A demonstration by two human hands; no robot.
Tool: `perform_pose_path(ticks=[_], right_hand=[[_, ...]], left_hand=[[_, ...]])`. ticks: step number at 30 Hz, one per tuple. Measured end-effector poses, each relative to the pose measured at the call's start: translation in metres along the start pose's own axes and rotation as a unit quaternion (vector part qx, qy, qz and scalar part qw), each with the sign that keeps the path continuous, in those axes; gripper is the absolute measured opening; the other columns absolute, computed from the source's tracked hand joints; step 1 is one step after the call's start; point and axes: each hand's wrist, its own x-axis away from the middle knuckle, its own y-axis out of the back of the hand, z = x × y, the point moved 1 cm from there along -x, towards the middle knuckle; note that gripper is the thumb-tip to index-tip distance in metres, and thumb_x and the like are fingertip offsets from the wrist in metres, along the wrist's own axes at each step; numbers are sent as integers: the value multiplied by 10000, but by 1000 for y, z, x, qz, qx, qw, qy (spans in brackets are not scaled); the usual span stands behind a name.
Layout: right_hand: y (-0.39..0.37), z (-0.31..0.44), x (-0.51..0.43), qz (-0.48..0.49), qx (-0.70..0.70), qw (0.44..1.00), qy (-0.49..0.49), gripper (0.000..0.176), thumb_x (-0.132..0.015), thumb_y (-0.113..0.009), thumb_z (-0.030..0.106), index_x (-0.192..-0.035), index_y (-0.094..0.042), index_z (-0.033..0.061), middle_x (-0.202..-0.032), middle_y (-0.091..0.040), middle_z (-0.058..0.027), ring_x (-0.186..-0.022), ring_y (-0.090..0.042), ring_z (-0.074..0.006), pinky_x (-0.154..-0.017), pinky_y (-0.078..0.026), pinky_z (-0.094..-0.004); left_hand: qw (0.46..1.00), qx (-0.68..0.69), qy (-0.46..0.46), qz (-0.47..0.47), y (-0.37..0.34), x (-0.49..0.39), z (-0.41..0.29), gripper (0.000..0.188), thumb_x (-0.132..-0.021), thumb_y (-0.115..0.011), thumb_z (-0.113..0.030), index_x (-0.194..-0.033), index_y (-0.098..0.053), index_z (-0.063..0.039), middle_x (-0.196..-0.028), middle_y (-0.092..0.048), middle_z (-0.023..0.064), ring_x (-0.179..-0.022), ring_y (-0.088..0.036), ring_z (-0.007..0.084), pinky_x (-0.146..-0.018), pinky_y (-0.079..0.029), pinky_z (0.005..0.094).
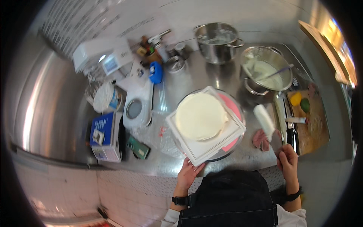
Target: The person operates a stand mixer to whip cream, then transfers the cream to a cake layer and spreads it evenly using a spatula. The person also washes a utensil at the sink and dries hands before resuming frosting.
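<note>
A round cake [200, 116] coated smoothly in pale cream sits on a square white cake board [195, 154]. Beneath the board, a turntable with a pink top [231, 103] shows mostly on the right; the board sits off-centre to the left on it. At the board's near corner, my left hand [188, 173] has its fingers on either side of the edge, some partly hidden below it. My right hand [287, 161] grips a metal spatula [276, 143], its handle hidden in the fist. Thick white cream [263, 117] covers the far part of the blade.
A steel pot of cream [263, 72] with a purple-handled tool and another steel pot [218, 45] stand behind. Right are a pink cloth [261, 140] and a wooden board [314, 133] with fruit. Left are a kitchen scale [139, 113], a phone [138, 148] and a blue-topped box [102, 127].
</note>
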Motion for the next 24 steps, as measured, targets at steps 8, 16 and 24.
perform_pose_path(ticks=[8,16,24], right_hand=[[-17,-40,1,-16,107,994,-6,84,-855,-574,65,-903,-549,0,-598,-552,-87,-519,-521,-156,-510,-413,-287],[-38,-61,-7,27,167,985,-24,159,-846,-591,183,-936,-560,55,-658,-601,-172,-613,-591,-378,-559,-453,-430],[-43,-70,-17,48,141,988,-51,138,-852,-584,166,-926,-558,52,-631,-597,-168,-576,-589,-354,-526,-435,-421]], left_hand=[[996,-54,61,25,-13,3,-12,478,-779,-511,-158,-1218,-440,19,-1253,-503,212,-1239,-430,375,-1119,-250,509],[988,-104,107,32,-31,14,-16,579,-831,-472,-147,-1367,-308,0,-1362,-402,257,-1300,-358,411,-1120,-234,521],[983,-164,82,-1,-29,24,-12,624,-835,-500,-261,-1382,-321,-21,-1343,-437,233,-1266,-411,363,-1106,-253,527]])
